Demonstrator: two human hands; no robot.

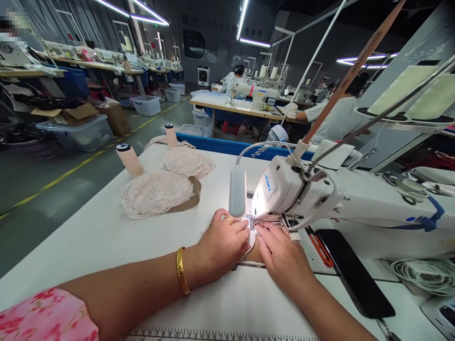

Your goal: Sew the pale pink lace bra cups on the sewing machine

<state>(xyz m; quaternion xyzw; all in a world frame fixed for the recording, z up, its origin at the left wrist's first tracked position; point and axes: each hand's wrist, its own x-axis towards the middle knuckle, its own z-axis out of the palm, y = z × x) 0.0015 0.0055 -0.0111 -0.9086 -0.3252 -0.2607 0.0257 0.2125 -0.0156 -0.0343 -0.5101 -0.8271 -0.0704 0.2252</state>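
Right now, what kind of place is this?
Probably a clothing factory's sewing floor. Both hands press lace fabric under a white sewing machine, lace pieces are stacked nearby, and more machines line other tables.

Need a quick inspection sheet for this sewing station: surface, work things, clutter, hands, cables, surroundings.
Surface: white table, printed ruler along near edge.
Job's things: lace piece under the sewing machine head, lit by its lamp.
Clutter: lace cup stacks, two thread cones, dark phone, red-handled tool.
Grips: left hand and right hand both press flat on the lace, open.
Cables: white coil at right.
Surroundings: other machines, bins, seated person behind.
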